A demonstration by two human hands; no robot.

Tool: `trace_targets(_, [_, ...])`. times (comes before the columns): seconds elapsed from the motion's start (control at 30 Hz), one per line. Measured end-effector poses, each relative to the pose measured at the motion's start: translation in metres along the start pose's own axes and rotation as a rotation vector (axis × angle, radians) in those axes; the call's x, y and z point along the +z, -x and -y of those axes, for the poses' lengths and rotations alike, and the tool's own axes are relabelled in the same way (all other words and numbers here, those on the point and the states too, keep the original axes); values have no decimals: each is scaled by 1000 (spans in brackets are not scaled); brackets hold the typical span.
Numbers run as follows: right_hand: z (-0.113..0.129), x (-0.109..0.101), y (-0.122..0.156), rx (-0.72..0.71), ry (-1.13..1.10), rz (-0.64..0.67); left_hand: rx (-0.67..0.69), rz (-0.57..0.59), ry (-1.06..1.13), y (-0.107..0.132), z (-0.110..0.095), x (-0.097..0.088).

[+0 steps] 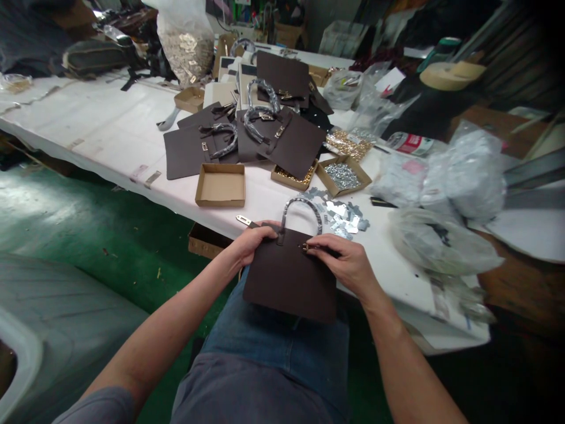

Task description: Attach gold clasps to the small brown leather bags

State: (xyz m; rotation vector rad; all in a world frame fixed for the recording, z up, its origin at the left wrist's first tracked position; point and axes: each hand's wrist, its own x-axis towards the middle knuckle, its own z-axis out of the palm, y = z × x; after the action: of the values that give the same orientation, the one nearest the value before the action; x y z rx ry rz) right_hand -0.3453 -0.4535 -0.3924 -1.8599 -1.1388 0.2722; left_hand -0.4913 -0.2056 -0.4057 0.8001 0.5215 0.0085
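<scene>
A dark brown bag panel with a plastic-wrapped handle rests against the table's near edge, over my lap. My left hand grips its top left edge by the strap with the gold clasp tab. My right hand pinches a small metal fitting at the panel's top middle. Loose silver metal plates lie on the table just behind the handle.
An empty cardboard tray, a tray of gold parts and a tray of silver parts stand behind. Several finished brown panels are piled farther back. Plastic bags crowd the right. White table; green floor left.
</scene>
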Motion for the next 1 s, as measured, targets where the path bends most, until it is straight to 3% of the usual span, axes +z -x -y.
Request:
trace_targets(0.33, [3,8,-1,-176,254,16,31,-35,-21,-7,4,1])
trace_targets(1.0, [1,8,0,-156,221,32,32,-25,4,-7,5,-6])
